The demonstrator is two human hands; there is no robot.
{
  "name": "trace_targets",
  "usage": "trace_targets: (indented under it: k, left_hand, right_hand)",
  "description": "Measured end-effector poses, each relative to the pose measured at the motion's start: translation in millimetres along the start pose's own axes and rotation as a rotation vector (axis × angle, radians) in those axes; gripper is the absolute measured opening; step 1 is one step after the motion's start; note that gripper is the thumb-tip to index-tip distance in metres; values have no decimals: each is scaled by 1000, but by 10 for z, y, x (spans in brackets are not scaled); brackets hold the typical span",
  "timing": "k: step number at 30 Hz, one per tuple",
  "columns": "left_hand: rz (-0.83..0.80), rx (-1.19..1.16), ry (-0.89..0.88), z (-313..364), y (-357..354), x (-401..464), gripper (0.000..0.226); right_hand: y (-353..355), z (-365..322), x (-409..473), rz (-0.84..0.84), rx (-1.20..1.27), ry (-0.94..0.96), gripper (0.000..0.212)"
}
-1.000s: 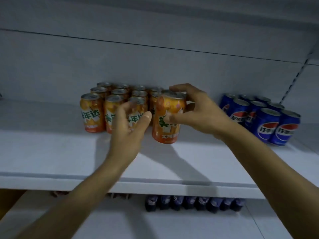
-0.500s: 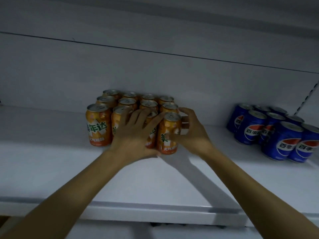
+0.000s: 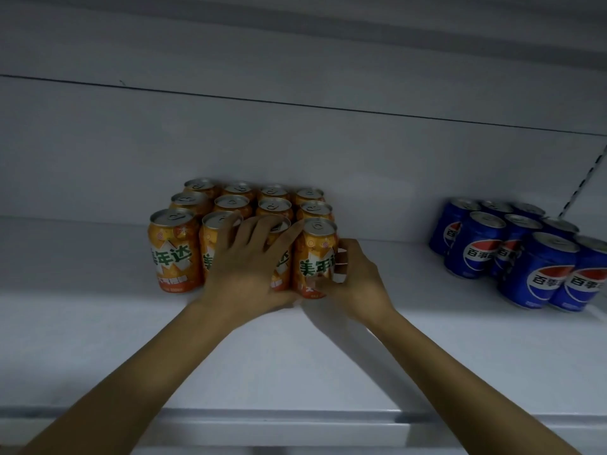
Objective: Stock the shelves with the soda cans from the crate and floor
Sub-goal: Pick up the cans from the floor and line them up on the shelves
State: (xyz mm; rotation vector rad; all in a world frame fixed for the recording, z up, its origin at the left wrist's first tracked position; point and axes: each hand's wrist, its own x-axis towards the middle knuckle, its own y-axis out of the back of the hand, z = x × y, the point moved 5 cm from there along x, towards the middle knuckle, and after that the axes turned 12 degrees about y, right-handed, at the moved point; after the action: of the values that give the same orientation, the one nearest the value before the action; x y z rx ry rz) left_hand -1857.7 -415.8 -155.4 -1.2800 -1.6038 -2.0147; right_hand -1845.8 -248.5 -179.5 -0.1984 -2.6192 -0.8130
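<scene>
Head view, looking forward and slightly down at a white shelf (image 3: 98, 339) with a pale back wall (image 3: 295, 142) behind it. Orange cans (image 3: 230, 205) stand upright in a tight block near the wall, three rows deep, four across, tops showing silver lids. Front row: the leftmost orange can (image 3: 174, 251) is fully visible, green and white lettering on its side. Left hand (image 3: 246, 267) lies over the middle of the front row, fingers spread and fairly straight, fingertips reaching the can tops; palm flat against the can sides, pressing rather than gripping. The two middle front cans are mostly hidden behind it. Right hand (image 3: 354, 284) is at the right end of the front row, fingers curled around the side of the front right can (image 3: 315, 257), thumb side low near its base; this can stands upright on the shelf, touching its neighbour in the row. Both forearms come in from the lower corners and meet at the block. Blue cans (image 3: 519, 254) stand in a separate cluster well apart to the right on the same shelf, also upright, red, white and blue round logos facing out. A slotted upright rail (image 3: 581, 178) runs along the far right of the wall. Shelf front edge (image 3: 295, 421) crosses the bottom of the view. Lighting dim.
</scene>
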Motion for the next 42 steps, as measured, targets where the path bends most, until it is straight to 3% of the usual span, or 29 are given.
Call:
trace_targets:
  k: [6, 11, 14, 19, 25, 31, 37, 42]
  left_hand:
    - [-95, 33, 29, 31, 47, 84, 90]
    - [-89, -80, -5, 410, 159, 228, 81]
    - [-101, -136, -100, 847, 145, 325, 75]
    - [-145, -256, -225, 1803, 143, 531, 91]
    - [-97, -494, -464, 3483, 391, 437, 89]
    - [-130, -680, -710, 5138, 734, -228, 91]
    - [-272, -754, -879, 6399, 816, -1321, 95]
    - [-470, -720, -915, 7030, 641, -2233, 93]
  right_hand:
    - [19, -31, 30, -66, -40, -14, 69]
    - [263, 10, -159, -89, -109, 7, 99]
    - [661, 23, -348, -49, -176, 52, 96]
    - [1668, 35, -891, 156, -283, 41, 88]
    - [2853, 191, -2150, 418, -309, -92, 74]
    - [3844, 294, -3776, 656, -364, -332, 76]
    - [4276, 529, -5360, 766, -339, -560, 73]
    - [4343, 976, -6399, 766, -304, -743, 77]
